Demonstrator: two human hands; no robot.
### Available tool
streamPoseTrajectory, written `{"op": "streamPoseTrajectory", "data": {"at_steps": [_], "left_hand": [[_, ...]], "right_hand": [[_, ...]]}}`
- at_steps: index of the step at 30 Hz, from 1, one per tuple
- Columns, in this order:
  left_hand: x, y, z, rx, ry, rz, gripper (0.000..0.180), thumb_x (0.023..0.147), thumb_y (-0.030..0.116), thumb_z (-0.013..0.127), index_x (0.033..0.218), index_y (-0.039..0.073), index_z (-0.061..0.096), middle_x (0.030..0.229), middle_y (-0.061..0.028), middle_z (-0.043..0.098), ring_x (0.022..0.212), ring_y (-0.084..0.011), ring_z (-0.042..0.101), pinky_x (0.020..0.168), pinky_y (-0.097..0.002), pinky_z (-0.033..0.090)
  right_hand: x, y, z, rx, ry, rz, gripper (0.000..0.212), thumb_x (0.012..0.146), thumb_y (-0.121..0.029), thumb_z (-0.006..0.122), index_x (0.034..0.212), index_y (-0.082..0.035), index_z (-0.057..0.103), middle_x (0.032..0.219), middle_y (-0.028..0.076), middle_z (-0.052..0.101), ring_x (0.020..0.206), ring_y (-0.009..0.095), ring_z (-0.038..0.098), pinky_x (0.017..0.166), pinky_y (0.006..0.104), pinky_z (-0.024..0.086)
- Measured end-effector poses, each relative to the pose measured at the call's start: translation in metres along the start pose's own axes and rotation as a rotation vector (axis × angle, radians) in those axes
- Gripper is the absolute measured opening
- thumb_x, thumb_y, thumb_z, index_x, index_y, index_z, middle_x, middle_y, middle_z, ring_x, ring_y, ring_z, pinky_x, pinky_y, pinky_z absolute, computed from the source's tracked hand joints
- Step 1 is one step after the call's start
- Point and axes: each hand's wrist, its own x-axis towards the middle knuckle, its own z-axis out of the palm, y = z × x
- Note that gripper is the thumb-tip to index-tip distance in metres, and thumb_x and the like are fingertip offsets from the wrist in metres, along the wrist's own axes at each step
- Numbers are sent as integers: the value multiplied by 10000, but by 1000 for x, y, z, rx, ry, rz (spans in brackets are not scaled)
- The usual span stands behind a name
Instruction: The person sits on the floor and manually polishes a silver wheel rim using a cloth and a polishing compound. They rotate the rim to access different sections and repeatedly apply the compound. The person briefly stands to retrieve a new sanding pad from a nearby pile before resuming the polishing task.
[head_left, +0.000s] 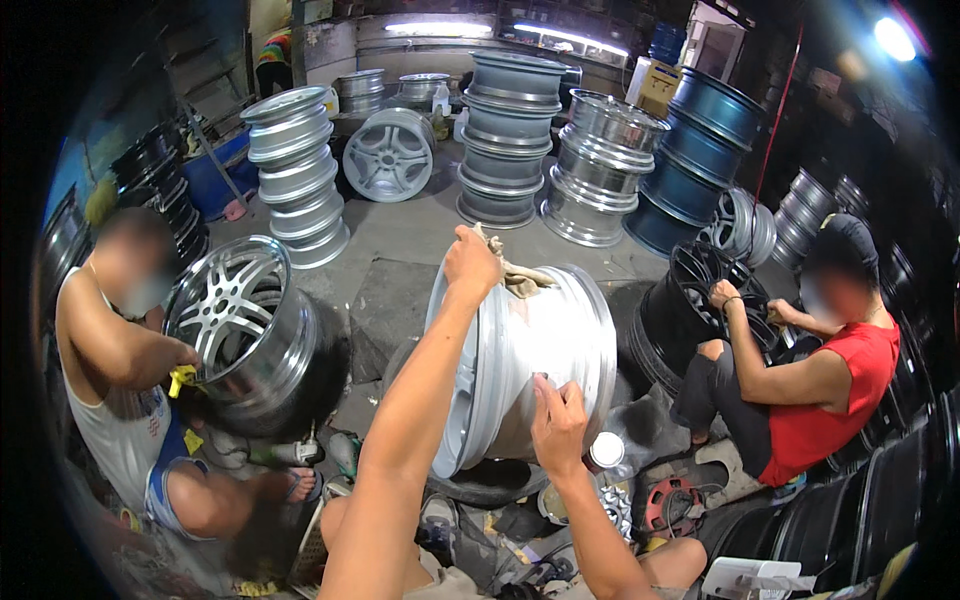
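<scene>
A silver car wheel rim [545, 350] stands on its side in front of me, its barrel facing right and its spoked face to the left. It rests on a tyre [490, 487]. My left hand [470, 265] is closed on a beige cloth rag [525, 281] at the top edge of the rim. Lower on the barrel, my right hand [560, 425] pinches something small and dark against the bright silver surface. Its kind is too small to tell.
At left a person [120, 340] holds a yellow cloth [181, 380] by a polished rim [275, 350]. At right, a person in red [850, 370] handles a black rim [670, 310]. Rim stacks [510, 140] stand behind. A white-lidded container [606, 450] and a power tool [285, 453] are near.
</scene>
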Motion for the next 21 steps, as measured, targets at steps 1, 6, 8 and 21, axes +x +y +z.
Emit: {"op": "streamPoseTrajectory", "data": {"at_steps": [1, 6, 8, 21], "left_hand": [[3, 3, 0, -2, 11, -3, 496, 809, 158, 667, 1153, -72, 392, 1074, -319, 623, 1039, -443, 622, 906, -476, 498], [4, 4, 0, -17, 0, 1, 496, 801, 152, 681, 1125, -82, 387, 1055, -319, 629, 1020, -439, 632, 900, -474, 501], [1, 3, 4, 11, 17, 3, 492, 804, 151, 680, 1124, -81, 388, 1054, -316, 630, 1024, -434, 632, 898, -470, 504], [4, 3, 2, -15, -44, -2, 562, 817, 191, 662, 1208, -89, 371, 1120, -320, 610, 1083, -452, 599, 934, -484, 483]], "right_hand": [[6, 3, 4, -1, 9, -20, 167, 873, -29, 628, 1030, -12, 681, 723, 140, 447, 634, 285, 469, 584, 399, 389], [31, 14, 12, -16, -31, -106, 187, 853, 0, 640, 1036, -7, 678, 716, 135, 436, 625, 271, 453, 581, 391, 385], [15, 10, 0, -21, -46, -102, 184, 847, -1, 641, 1027, -5, 677, 724, 135, 439, 636, 273, 464, 591, 396, 389], [29, 8, 11, -58, -54, -122, 221, 836, 15, 639, 1052, -7, 680, 728, 134, 435, 649, 279, 479, 594, 390, 406]]}}
